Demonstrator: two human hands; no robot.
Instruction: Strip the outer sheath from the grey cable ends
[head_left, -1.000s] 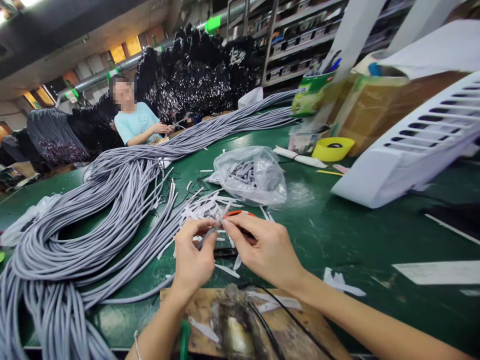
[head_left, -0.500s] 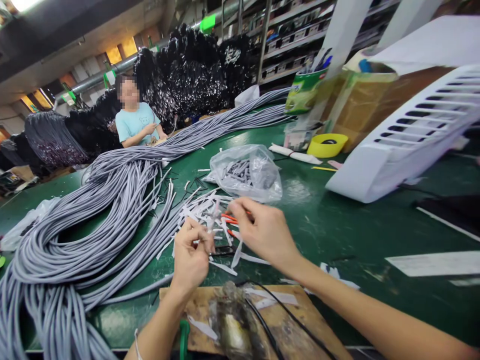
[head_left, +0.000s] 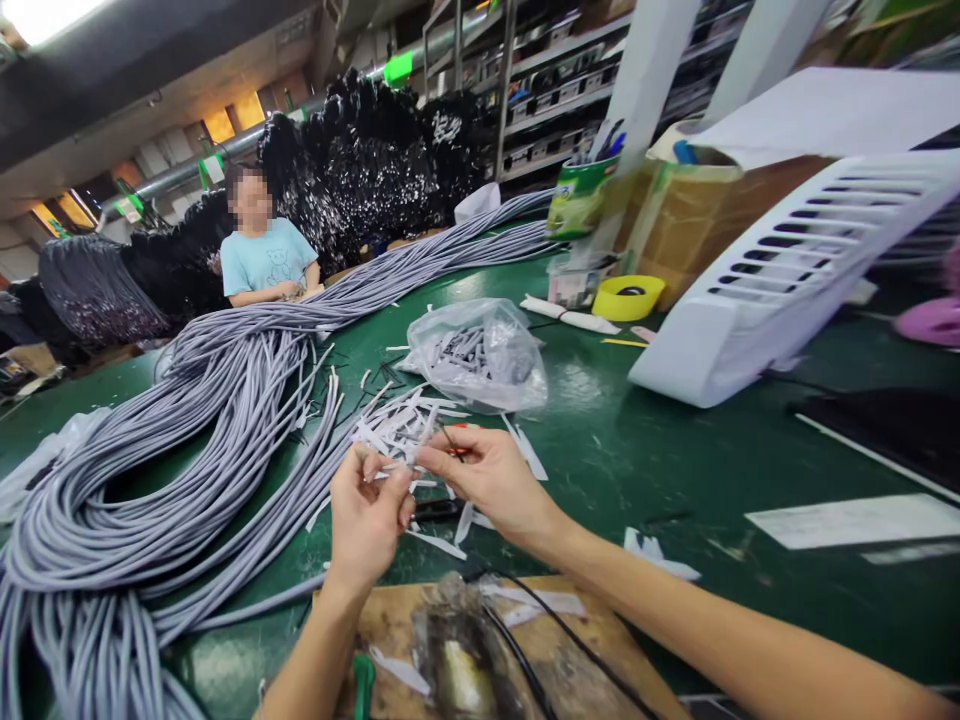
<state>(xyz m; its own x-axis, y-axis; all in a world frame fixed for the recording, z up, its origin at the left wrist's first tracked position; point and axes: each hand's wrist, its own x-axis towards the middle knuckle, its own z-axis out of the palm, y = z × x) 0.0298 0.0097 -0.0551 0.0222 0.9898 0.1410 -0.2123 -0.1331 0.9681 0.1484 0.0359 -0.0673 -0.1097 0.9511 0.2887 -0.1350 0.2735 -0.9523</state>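
Observation:
My left hand (head_left: 371,510) is closed in a pinch, and a grey cable (head_left: 289,597) runs in behind its wrist. The cable's end is mostly hidden by the fingers. Close against it, the thumb and fingers of my right hand (head_left: 487,480) pinch something small at the left fingertips, too hidden to name. A bit of orange (head_left: 466,427) and a dark thin part show at the right fingers; whether the hand grips them I cannot tell. White strips (head_left: 405,422) lie heaped just beyond both hands. A dark tool (head_left: 437,510) lies below the fingertips.
Bundled grey cables (head_left: 217,400) cover the left side. A clear bag (head_left: 480,355) of grey pieces lies ahead. A wooden board (head_left: 600,650) with a taped device sits in front. To the right stands a white slotted casing (head_left: 720,340). A person (head_left: 266,260) sits across the table (head_left: 637,480).
My hands parted slightly half a second ago, showing orange handles beside the right hand; now the fingertips meet again. The view has turned a little right.

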